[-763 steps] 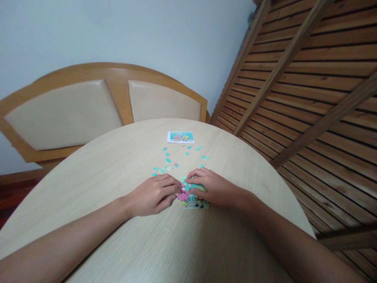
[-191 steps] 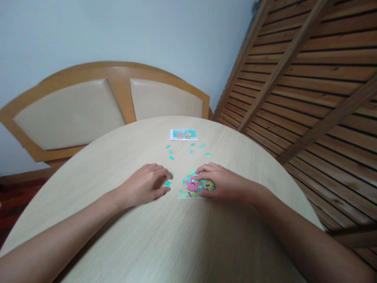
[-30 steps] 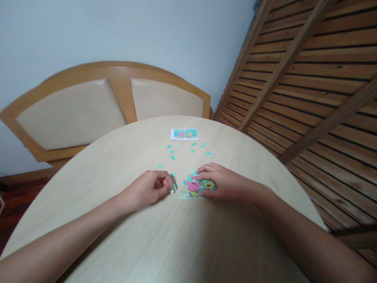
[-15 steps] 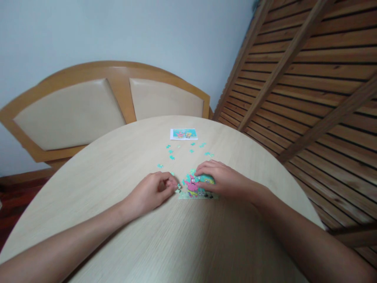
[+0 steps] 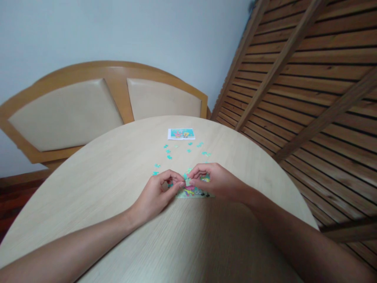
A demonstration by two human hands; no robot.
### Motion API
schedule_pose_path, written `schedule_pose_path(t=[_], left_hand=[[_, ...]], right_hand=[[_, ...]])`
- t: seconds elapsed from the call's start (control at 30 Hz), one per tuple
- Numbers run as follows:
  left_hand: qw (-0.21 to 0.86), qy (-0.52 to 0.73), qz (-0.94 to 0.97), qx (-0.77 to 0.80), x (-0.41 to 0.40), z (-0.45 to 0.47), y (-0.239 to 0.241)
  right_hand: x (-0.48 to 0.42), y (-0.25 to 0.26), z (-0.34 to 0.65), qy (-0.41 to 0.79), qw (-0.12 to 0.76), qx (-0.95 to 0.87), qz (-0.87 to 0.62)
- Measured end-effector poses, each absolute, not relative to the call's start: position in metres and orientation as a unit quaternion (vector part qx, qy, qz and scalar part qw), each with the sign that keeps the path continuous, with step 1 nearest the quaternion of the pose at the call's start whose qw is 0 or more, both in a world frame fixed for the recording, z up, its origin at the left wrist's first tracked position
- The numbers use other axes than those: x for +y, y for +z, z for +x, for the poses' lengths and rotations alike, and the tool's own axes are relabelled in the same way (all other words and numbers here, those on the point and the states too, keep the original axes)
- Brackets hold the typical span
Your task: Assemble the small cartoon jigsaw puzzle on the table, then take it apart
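Note:
A partly joined jigsaw puzzle (image 5: 198, 192) with a pink and a yellow cartoon figure lies on the table under my hands. My left hand (image 5: 160, 191) is closed in a pinch at the puzzle's left side, its fingertips at a small pale-green puzzle piece (image 5: 187, 182). From the other side my right hand (image 5: 214, 181) pinches the same piece between thumb and fingers, just above the puzzle. My fingers cover parts of the picture.
Several loose turquoise puzzle pieces (image 5: 169, 157) are scattered beyond my hands on the round wooden table (image 5: 123, 157). A reference picture card (image 5: 182, 134) lies near the far edge. Behind stands a padded wooden panel (image 5: 118, 94); a slatted wooden screen (image 5: 288, 86) rises at right.
My left hand has moved right with the piece, and my right hand has come over to meet it. Both are now at the piece above the puzzle. The view has shifted slightly.

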State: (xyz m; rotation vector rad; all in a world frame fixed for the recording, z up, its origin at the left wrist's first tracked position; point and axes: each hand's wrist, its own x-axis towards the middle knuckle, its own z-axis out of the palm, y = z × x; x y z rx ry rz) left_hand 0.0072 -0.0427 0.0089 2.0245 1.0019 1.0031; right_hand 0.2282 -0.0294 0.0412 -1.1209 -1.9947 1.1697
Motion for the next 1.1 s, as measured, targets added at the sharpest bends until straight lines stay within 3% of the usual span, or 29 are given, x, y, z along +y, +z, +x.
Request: schedule_pose_path(t=[0.27,0.43,0.6,0.87,1.1], left_hand=[[0.149,0.154,0.951,0.224,-0.051,0.003,0.004],[0.102,0.146,0.953,0.244,-0.047,-0.003,0.002],[0.094,0.155,0.952,0.246,-0.044,-0.007,-0.001],[0.116,0.193,0.918,0.327,-0.032,-0.019,0.01],[0.134,0.181,0.908,0.353,-0.024,-0.031,0.011]], right_hand=[[-0.015,0.06,0.277,0.403,0.199,-0.746,-0.49],[-0.019,0.059,0.281,0.412,0.1,-0.763,-0.488],[-0.02,0.057,0.277,0.416,0.057,-0.77,-0.48],[-0.017,0.052,0.282,0.338,0.07,-0.791,-0.505],[-0.017,0.049,0.26,0.321,0.145,-0.814,-0.461]])
